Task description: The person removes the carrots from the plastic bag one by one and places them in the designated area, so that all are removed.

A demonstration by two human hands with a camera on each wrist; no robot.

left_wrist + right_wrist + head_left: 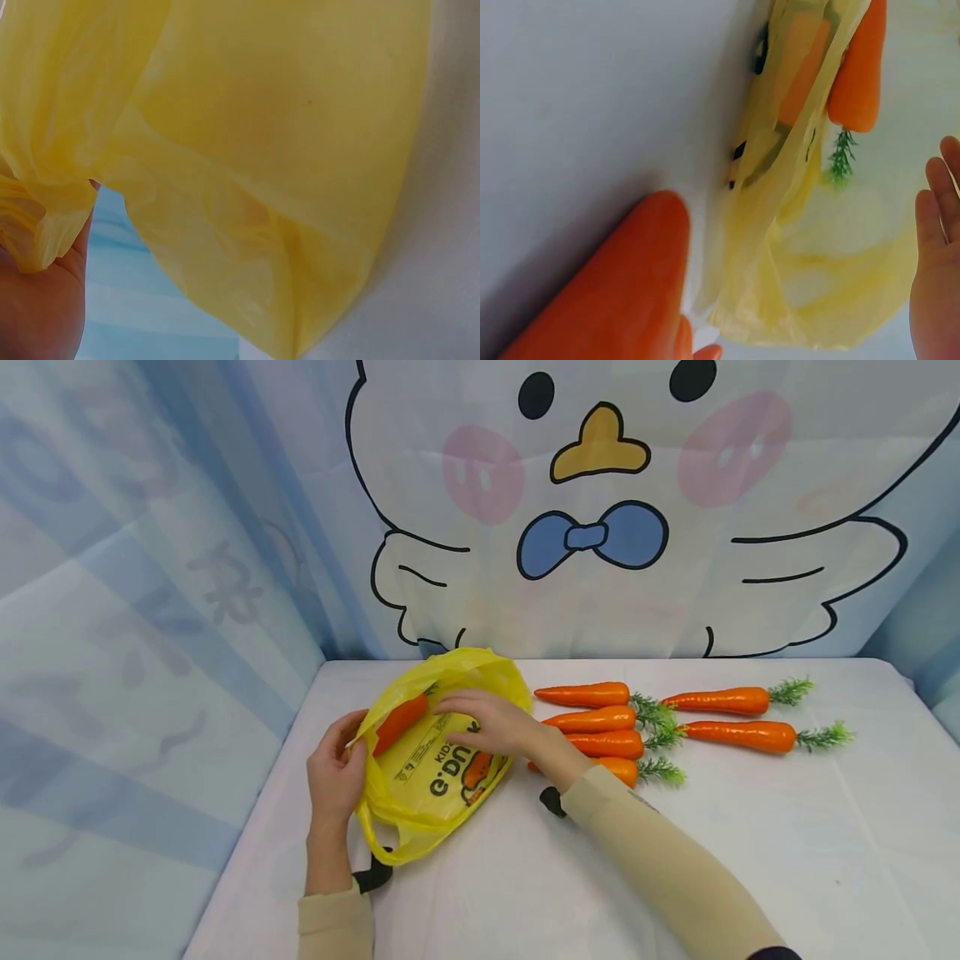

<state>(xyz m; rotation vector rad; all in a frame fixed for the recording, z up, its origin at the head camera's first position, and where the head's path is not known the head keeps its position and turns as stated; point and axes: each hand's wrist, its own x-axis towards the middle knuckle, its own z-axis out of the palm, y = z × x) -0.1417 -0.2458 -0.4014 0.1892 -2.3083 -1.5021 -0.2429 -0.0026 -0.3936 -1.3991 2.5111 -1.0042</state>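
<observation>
A yellow plastic bag (pixel 420 831) with printed letters lies on the table, its mouth spread wide. My left hand (pixel 336 772) grips the bag's left edge; in the left wrist view, yellow film (pixel 262 112) hides most of that hand (pixel 45 311). Inside the bag rests an orange carrot (pixel 400 724) with a green top, also plain in the right wrist view (pixel 859 82). My right hand (pixel 491 722) is over the bag's mouth, fingers extended and holding nothing. Several carrots (pixel 600 720) with leafy tops lie just right of the bag, partly behind my right forearm.
Two more carrots (pixel 738 735) lie farther right on the white tabletop (pixel 825 843). A curtain with a cartoon bird (pixel 600 610) hangs behind the table, and a blue-white curtain (pixel 150 652) borders the left side. Black straps (pixel 375 872) sit at my wrists.
</observation>
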